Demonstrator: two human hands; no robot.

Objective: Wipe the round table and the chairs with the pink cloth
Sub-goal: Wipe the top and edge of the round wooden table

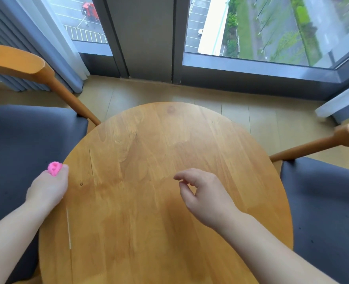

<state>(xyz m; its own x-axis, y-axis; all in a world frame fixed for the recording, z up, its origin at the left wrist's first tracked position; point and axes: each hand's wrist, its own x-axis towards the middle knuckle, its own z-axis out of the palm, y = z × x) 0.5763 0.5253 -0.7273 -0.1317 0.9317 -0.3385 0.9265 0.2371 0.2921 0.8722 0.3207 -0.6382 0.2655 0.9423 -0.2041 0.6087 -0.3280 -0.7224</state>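
From the head view, a small bunched pink cloth (54, 168) is gripped in the left hand (48, 186) at the left edge of the round wooden table (149, 152). The right hand (204, 192) is held loosely curled and empty above the table. The cloth is judged soft and light, easily bunched anywhere. No containers are seen.

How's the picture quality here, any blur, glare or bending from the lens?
Head view: soft daylight from the windows, a pale sheen on the round wooden table, faint shadows; wide-angle bending at the window frames and wooden chairs; the left hand gripping the pink cloth looks slightly soft.
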